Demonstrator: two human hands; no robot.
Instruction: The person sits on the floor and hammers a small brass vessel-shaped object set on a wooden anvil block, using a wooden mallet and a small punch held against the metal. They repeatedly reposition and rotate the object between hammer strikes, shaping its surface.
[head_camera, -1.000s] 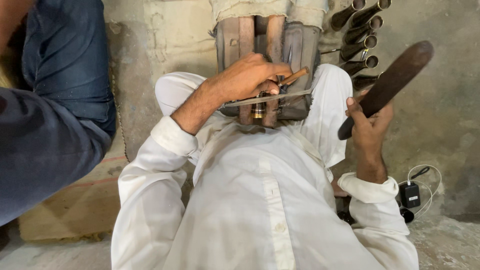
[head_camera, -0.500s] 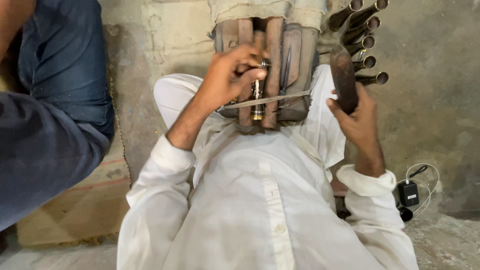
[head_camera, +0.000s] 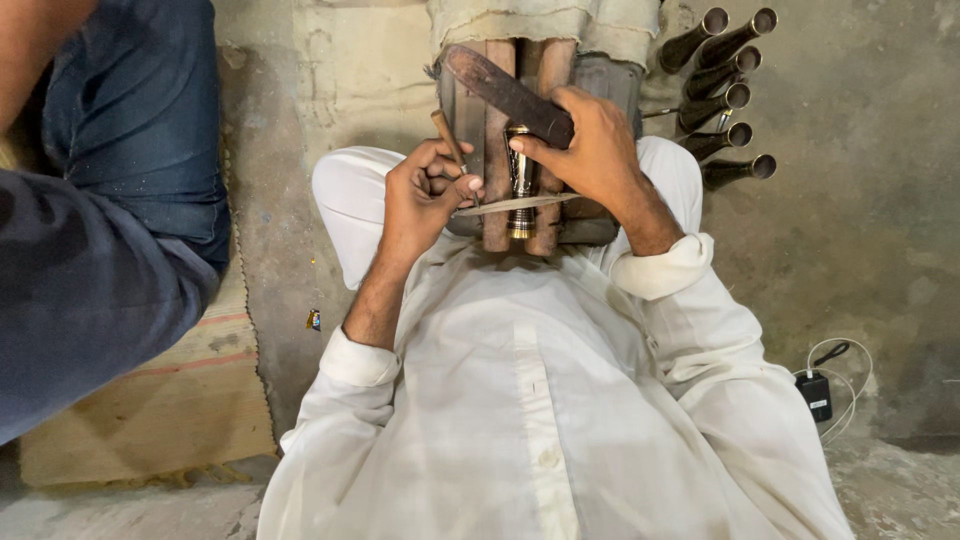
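Down between my knees, the wooden block (head_camera: 497, 140) stands upright against the concrete floor (head_camera: 860, 250), built of reddish-brown slats with rough, worn grain and a fold of coarse cloth (head_camera: 545, 22) over its top edge. My right hand (head_camera: 590, 145) is closed around a dark wooden mallet (head_camera: 505, 92), long, flat-sided and rounded at the end, smooth from use; it lies slanted across the upper part of the block, its far end toward the block's left edge. My left hand (head_camera: 425, 195) is curled shut around a thin chisel (head_camera: 448, 140) with a pale wooden shaft, tilted, its lower end hidden in my fist. At the middle of the block sits a small metal tube (head_camera: 520, 180), brass-coloured and shiny with dark bands, upright between two slats. A thin metal strip (head_camera: 515, 205), dull grey and slightly bowed, crosses the block's front just below my fingers and over the tube. Off the block's right edge, five dark tapered tubes (head_camera: 725, 90) with bright open rims lie fanned on the floor, close together. Near the floor's right edge rests a small black box (head_camera: 815, 393) with a white cable. At left, another person's blue trouser leg (head_camera: 135, 120) and a woven mat (head_camera: 150, 410).
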